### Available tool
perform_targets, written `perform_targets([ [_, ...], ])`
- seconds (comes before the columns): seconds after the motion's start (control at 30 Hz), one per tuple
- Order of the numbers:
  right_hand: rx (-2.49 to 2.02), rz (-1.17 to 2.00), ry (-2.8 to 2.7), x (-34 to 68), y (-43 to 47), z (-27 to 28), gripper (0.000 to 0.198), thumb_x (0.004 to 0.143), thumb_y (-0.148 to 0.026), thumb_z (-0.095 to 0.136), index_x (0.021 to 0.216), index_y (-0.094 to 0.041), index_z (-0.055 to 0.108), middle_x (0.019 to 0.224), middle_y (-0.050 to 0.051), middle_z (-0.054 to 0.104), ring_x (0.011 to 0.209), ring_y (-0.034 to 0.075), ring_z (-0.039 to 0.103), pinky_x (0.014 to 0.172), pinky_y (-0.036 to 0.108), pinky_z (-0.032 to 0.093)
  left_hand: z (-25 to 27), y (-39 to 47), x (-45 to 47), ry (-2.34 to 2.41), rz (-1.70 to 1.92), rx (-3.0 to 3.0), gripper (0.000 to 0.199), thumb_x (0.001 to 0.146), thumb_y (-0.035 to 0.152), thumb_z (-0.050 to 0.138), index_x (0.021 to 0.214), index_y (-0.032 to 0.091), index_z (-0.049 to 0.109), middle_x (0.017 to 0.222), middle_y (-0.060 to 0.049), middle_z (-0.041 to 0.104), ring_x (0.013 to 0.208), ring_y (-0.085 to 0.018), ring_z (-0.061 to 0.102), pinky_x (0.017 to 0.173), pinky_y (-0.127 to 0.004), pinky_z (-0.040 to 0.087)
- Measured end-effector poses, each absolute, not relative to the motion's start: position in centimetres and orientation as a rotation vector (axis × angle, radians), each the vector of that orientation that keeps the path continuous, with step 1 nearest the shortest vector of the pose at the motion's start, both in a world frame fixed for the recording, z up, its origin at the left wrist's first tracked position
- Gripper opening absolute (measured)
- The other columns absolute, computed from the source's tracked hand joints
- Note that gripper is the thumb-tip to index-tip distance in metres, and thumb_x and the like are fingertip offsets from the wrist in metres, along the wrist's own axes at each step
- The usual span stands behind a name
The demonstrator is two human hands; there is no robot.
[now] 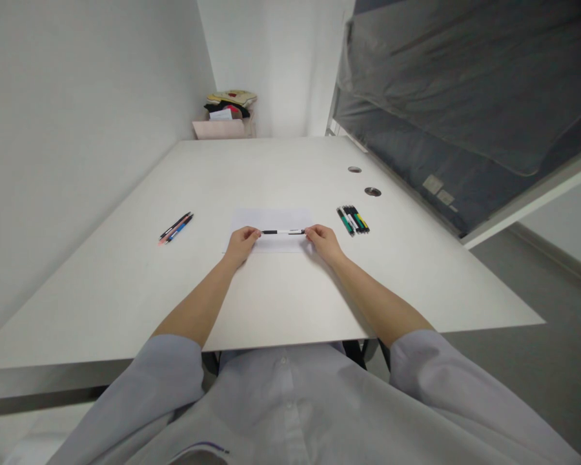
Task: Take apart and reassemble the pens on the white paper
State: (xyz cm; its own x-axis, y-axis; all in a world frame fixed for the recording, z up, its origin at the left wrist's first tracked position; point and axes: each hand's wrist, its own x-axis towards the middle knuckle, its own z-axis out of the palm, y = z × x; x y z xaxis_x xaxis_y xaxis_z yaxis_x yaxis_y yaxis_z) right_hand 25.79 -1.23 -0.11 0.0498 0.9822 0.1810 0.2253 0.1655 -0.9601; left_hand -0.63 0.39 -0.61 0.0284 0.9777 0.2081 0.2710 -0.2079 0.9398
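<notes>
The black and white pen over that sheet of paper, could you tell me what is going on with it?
A person seated at the white table holds a slim black and white pen level, the left hand pinching one end and the right hand the other, over a white sheet of paper. A group of green, black and yellow markers lies to the right, and a few pens in red, black and blue lie to the left.

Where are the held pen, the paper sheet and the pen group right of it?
held pen (pixel 283 232), head view, mid barrel
paper sheet (pixel 271 218), head view, bare upper part
pen group (pixel 353 219), head view, middle
</notes>
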Motion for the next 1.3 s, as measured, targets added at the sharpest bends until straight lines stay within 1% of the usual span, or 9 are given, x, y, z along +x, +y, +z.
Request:
perform_targets([
  [0.3, -1.28, 0.89, -1.404, 25.64, -1.19, -0.08, 0.047, 0.072, -0.067, 0.061, 0.065, -0.021, 0.06, 0.058, -0.001, 0.054, 0.058, 0.014, 0.043, 0.058, 0.029, 0.035, -0.71, 0.48, -0.57, 1.325, 1.213, 1.586, 0.035, 0.074, 0.052, 0.065, 0.078, 0.018, 0.069, 0.073, -0.003, 0.066, 0.072, -0.018, 0.056, 0.074, -0.031, 0.043],
  [0.63, -1.29, 0.868, -1.429, 25.58, -1.39, 0.26, 0.048, 0.073, -0.067, 0.059, 0.062, -0.021, 0.057, 0.057, 0.0, 0.052, 0.058, 0.014, 0.043, 0.058, 0.03, 0.035, -0.54, 0.43, -0.48, 1.321, 1.209, 1.596, 0.035, 0.074, 0.052, 0.064, 0.076, 0.017, 0.068, 0.071, -0.003, 0.063, 0.07, -0.017, 0.054, 0.072, -0.031, 0.04],
  [0.9, -1.278, 0.873, -1.452, 25.65, -1.26, 0.03, 0.049, 0.075, -0.068, 0.058, 0.064, -0.02, 0.058, 0.058, 0.0, 0.053, 0.059, 0.015, 0.046, 0.059, 0.03, 0.036, -0.65, 0.55, -0.42, 1.343, 1.193, 1.596, 0.036, 0.074, 0.053, 0.063, 0.075, 0.018, 0.068, 0.068, -0.002, 0.062, 0.069, -0.017, 0.053, 0.07, -0.03, 0.039],
  [1.1, -1.274, 0.873, -1.456, 25.62, -1.28, 0.06, 0.051, 0.076, -0.069, 0.057, 0.063, -0.021, 0.058, 0.057, 0.0, 0.053, 0.06, 0.016, 0.047, 0.06, 0.03, 0.037, -0.87, 0.67, -0.51, 1.333, 1.204, 1.621, 0.034, 0.078, 0.05, 0.063, 0.075, 0.017, 0.068, 0.068, -0.002, 0.064, 0.068, -0.016, 0.054, 0.069, -0.031, 0.041],
  [1.3, -1.283, 0.859, -1.454, 25.62, -1.33, 0.02, 0.051, 0.077, -0.07, 0.057, 0.063, -0.02, 0.058, 0.057, 0.0, 0.053, 0.058, 0.015, 0.045, 0.058, 0.03, 0.035, -0.85, 0.66, -0.55, 1.343, 1.198, 1.648, 0.035, 0.08, 0.051, 0.062, 0.074, 0.017, 0.068, 0.068, -0.003, 0.064, 0.067, -0.016, 0.054, 0.067, -0.03, 0.041],
])
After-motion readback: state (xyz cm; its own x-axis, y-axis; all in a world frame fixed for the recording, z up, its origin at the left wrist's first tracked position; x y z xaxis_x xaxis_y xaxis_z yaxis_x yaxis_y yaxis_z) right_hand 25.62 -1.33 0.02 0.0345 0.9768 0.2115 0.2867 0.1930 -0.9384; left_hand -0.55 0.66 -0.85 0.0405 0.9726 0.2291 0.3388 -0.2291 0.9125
